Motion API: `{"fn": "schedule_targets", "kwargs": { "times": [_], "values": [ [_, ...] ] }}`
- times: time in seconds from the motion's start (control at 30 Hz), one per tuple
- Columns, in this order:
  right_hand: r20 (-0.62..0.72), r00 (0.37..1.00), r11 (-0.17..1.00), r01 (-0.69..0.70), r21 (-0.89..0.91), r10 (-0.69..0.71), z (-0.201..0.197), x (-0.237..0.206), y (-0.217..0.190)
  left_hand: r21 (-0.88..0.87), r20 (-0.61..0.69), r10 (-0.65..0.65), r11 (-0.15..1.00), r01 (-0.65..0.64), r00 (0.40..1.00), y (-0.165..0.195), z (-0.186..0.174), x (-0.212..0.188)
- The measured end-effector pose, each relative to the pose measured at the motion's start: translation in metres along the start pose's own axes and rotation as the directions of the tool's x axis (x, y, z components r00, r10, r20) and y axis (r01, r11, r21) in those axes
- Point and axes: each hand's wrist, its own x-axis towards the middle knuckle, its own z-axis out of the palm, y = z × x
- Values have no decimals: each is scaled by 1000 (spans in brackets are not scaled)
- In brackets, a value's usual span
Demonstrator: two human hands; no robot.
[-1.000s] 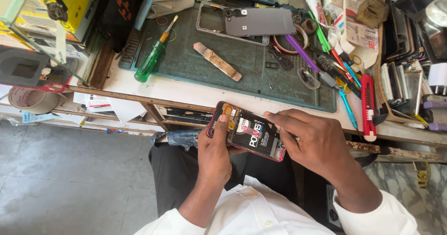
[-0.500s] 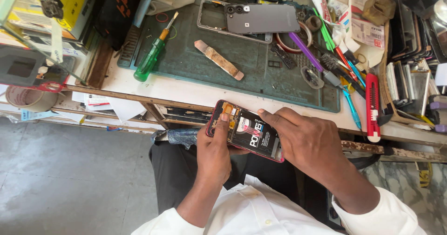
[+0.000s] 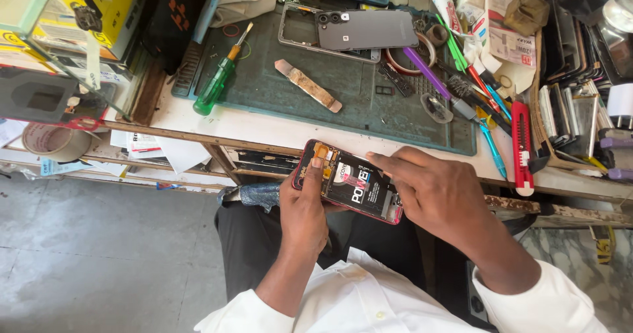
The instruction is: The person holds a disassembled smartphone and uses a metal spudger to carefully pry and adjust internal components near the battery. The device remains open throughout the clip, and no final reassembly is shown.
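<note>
Red-framed opened smartphone (image 3: 349, 182), back cover off and black battery exposed, sits above the lap, just in front of the table (image 3: 264, 125) edge. Left hand (image 3: 304, 208) clamps its lower end, thumb pressed on the orange connector area. Right hand (image 3: 438, 198) supports the far side, index finger extended flat across the upper edge. Judged handling: light, rigid, but fragile where boards and flex cables lie bare; grip by the frame edges only.

On the green work mat (image 3: 369, 105) lie a grey phone back cover (image 3: 366, 30), a worn pry tool (image 3: 308, 86) and a green-handled screwdriver (image 3: 217, 82). A red utility knife (image 3: 522, 148) lies near the right hand, at the table edge.
</note>
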Motion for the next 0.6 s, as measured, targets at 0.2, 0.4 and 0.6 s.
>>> {"fn": "schedule_targets", "kwargs": {
  "times": [0.2,0.4,0.6],
  "values": [
    [30,999,999,-39,-9,39,-7,-4,-2,-2,9,-7,1000,7,1000,0,0,0],
    [77,996,989,-36,-142,47,-4,2,-11,33,16,-23,999,23,1000,4,-1,2],
    [53,999,990,6,-142,1,2,5,-15,56,14,-35,998,34,999,4,0,2]
  ]
}}
